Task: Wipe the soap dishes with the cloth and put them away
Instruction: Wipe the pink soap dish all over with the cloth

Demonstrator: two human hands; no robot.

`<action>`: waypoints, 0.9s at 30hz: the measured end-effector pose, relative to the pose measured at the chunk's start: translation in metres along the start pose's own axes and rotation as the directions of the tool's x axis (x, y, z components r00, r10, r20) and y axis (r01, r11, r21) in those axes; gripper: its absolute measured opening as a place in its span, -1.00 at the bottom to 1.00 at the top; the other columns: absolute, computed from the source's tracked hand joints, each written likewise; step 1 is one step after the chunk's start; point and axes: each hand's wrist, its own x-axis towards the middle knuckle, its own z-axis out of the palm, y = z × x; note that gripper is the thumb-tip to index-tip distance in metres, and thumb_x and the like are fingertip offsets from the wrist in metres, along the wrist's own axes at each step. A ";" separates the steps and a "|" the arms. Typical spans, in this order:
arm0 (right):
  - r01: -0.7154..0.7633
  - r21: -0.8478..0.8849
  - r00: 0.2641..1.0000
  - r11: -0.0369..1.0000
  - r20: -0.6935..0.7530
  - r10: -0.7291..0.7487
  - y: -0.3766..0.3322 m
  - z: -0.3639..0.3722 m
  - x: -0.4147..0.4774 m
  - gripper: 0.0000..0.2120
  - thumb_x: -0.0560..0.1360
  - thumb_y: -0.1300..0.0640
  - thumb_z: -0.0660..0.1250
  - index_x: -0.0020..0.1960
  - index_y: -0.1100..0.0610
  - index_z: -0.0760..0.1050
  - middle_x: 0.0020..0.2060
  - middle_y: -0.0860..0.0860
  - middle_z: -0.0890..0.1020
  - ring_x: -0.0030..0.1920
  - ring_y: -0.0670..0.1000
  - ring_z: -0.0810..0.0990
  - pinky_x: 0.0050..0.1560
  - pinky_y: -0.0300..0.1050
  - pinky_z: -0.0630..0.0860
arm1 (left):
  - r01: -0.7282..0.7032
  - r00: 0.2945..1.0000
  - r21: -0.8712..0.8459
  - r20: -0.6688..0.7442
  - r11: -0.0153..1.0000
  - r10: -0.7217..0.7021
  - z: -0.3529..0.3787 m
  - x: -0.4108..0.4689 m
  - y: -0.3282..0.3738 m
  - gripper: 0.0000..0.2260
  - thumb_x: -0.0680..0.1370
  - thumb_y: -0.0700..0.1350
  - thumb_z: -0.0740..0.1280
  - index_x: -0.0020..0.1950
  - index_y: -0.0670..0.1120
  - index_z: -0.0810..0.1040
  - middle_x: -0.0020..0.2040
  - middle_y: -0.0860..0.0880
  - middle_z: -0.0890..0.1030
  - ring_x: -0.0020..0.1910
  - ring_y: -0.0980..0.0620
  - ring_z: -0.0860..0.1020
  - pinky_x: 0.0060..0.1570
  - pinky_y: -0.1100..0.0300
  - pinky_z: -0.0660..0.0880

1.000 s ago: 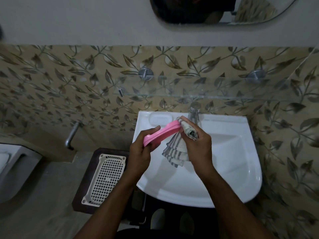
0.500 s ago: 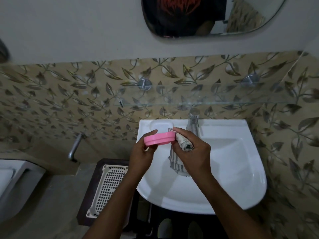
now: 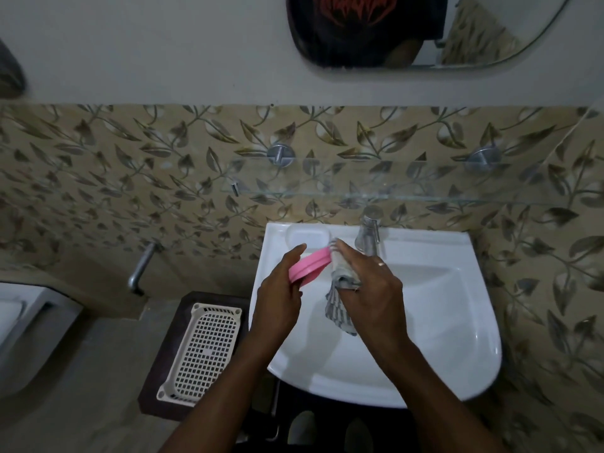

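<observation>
Pink oval soap dish (image 3: 310,266), tilted, gripped by left hand (image 3: 277,295); right hand (image 3: 369,289) clutches the bunched grey striped cloth (image 3: 343,279) against its end, over the sink (image 3: 457,322).

A white sink (image 3: 457,338) fills the lower centre of the frame, with a chrome tap (image 3: 367,237) at its back edge. Above it are a glass shelf (image 3: 408,188) and, top right, a mirror (image 3: 490,34).
</observation>
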 end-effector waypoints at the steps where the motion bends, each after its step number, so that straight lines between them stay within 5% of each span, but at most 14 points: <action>1: 0.134 -0.068 0.991 0.989 -0.007 -0.135 -0.006 0.002 -0.003 -0.54 0.44 0.30 0.41 0.33 0.13 0.52 0.15 0.07 0.66 0.01 0.06 0.60 0.06 -0.13 0.54 | 0.001 1.000 0.036 0.006 0.999 -0.001 0.002 -0.001 0.001 -0.37 0.52 -0.36 0.19 0.43 0.25 0.34 0.26 0.20 0.57 0.16 0.16 0.58 0.08 0.13 0.59; 3: 0.393 -0.181 0.919 0.902 0.042 -0.392 -0.017 0.010 -0.012 -0.54 0.39 0.41 0.36 0.28 0.23 0.55 0.21 0.10 0.63 0.11 0.05 0.52 0.16 -0.10 0.48 | 0.017 1.000 0.013 0.003 1.000 -0.017 0.003 -0.003 0.008 -0.56 0.58 -0.14 0.26 0.30 0.37 0.39 0.12 0.40 0.57 0.13 0.35 0.54 0.12 0.40 0.47; 5: 0.492 -0.203 0.871 0.847 0.131 -0.474 -0.016 0.013 -0.012 -0.53 0.36 0.47 0.37 0.25 0.24 0.57 0.25 0.11 0.60 0.22 0.02 0.47 0.25 -0.15 0.39 | 0.021 1.000 -0.009 0.003 1.000 -0.021 0.005 -0.003 0.008 -0.62 0.61 -0.10 0.27 0.24 0.39 0.42 0.06 0.40 0.56 0.12 0.31 0.56 0.09 0.44 0.45; 9: 0.226 -0.117 0.974 0.967 0.036 -0.223 0.013 0.002 -0.002 -0.42 0.31 0.46 0.43 0.31 0.19 0.53 0.26 0.06 0.59 0.12 -0.03 0.55 0.18 -0.12 0.48 | 0.006 0.997 -0.024 0.080 1.000 -0.004 0.003 -0.007 -0.002 -0.47 0.57 -0.35 0.12 0.43 0.13 0.40 0.25 0.06 0.58 0.18 0.06 0.59 0.03 0.17 0.62; 12: 0.111 -0.058 0.994 0.992 0.010 -0.111 0.019 -0.001 -0.002 -0.39 0.29 0.44 0.47 0.31 0.16 0.53 0.23 0.05 0.62 0.04 0.04 0.58 0.10 -0.02 0.53 | 0.024 0.994 -0.027 0.109 0.999 -0.021 0.005 -0.007 0.000 -0.46 0.58 -0.36 0.14 0.45 0.12 0.38 0.27 0.04 0.57 0.19 0.07 0.58 0.05 0.16 0.62; 17: 0.497 -0.163 0.866 0.852 0.162 -0.473 -0.003 0.010 -0.011 -0.50 0.28 0.50 0.45 0.20 0.26 0.59 0.21 0.14 0.62 0.19 0.02 0.52 0.20 0.00 0.44 | -0.012 0.994 0.075 0.113 0.997 0.003 0.006 -0.005 0.010 -0.70 0.62 -0.16 0.25 0.08 0.30 0.46 -0.09 0.36 0.55 -0.07 0.41 0.52 -0.09 0.56 0.41; 21: 0.285 -0.197 0.954 0.938 0.157 -0.257 0.023 0.001 -0.005 -0.45 0.36 0.39 0.42 0.33 0.14 0.52 0.30 0.05 0.57 0.19 0.08 0.60 0.24 -0.11 0.44 | -0.087 0.980 0.215 0.196 0.973 0.045 0.000 0.000 0.014 -0.57 0.60 -0.17 0.23 0.39 0.23 0.36 0.08 0.22 0.57 -0.03 0.28 0.57 -0.09 0.36 0.53; 24: 0.157 -0.196 0.983 0.968 0.121 -0.135 0.033 -0.007 -0.002 -0.47 0.33 0.38 0.46 0.28 0.13 0.55 0.20 0.05 0.64 0.15 0.09 0.63 0.23 -0.12 0.46 | -0.165 0.949 0.361 0.310 0.918 0.048 -0.001 0.004 0.019 -0.53 0.62 -0.04 0.21 0.52 0.19 0.22 0.22 0.00 0.59 0.03 -0.03 0.61 -0.07 0.16 0.52; 27: 0.021 -0.173 0.997 0.985 0.074 -0.008 0.041 -0.012 -0.002 -0.52 0.31 0.37 0.49 0.20 0.13 0.60 0.06 0.05 0.69 0.01 0.10 0.66 0.10 -0.12 0.54 | -0.154 0.942 0.368 0.334 0.917 0.024 -0.001 0.007 0.025 -0.49 0.62 0.12 0.18 0.55 0.21 0.13 0.25 -0.05 0.58 0.02 -0.10 0.63 0.01 0.01 0.57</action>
